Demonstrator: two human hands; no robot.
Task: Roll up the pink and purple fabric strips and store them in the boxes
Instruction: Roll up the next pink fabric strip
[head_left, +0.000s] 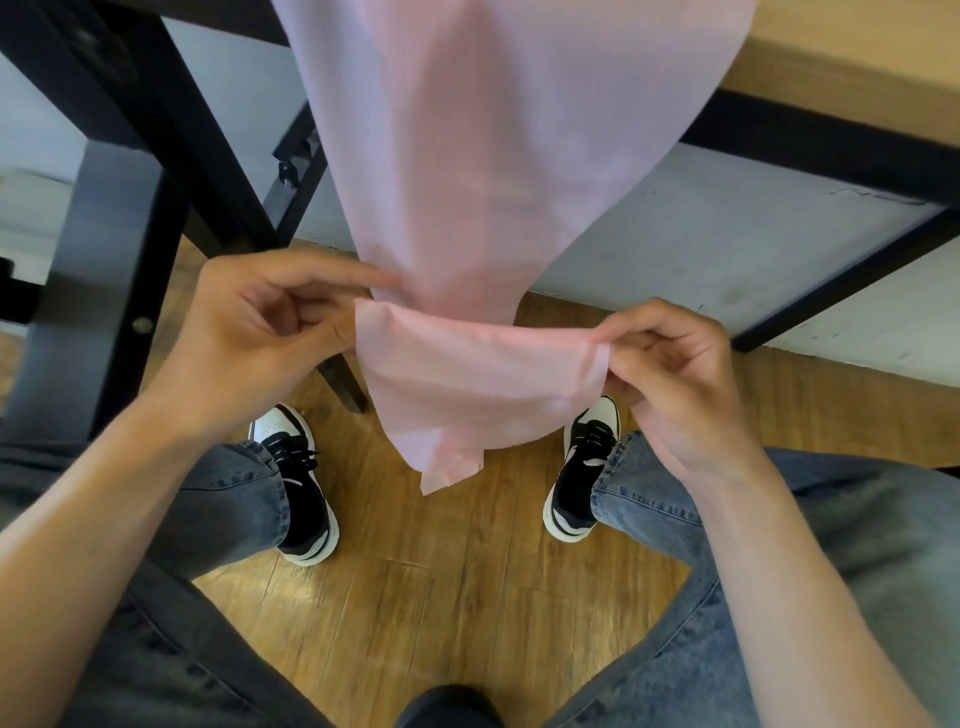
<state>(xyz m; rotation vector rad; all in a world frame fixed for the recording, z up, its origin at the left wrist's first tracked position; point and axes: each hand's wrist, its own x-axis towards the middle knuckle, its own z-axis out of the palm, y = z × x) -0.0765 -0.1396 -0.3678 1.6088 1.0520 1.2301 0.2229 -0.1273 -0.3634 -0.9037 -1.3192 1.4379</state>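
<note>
From the head camera we look down past a wooden table edge (841, 57) at the upper right, with a black frame (810, 140) running beneath it and black legs at the left. Below is a wood-plank floor (415, 597) and a pale wall panel (675, 234) behind the frame.

We count one pink fabric strip (493, 156), two hands, two shoes (301, 493) in black and white, and two legs in blue jeans (779, 545). We see no purple strip or box in this view.

The strip is a pale pink, thin, slightly see-through cloth. It hangs down from the table edge, wide at the top and narrowing toward the hands, and its lower end is folded up toward us, with a loose flap dangling above the floor between the shoes.

Our left hand (260, 332) pinches the left edge of the folded end, the index finger stretched out against the hanging cloth and the other fingers curled. Our right hand (670, 364) pinches the right corner of the fold between thumb and fingertips, fingers curled.
</note>
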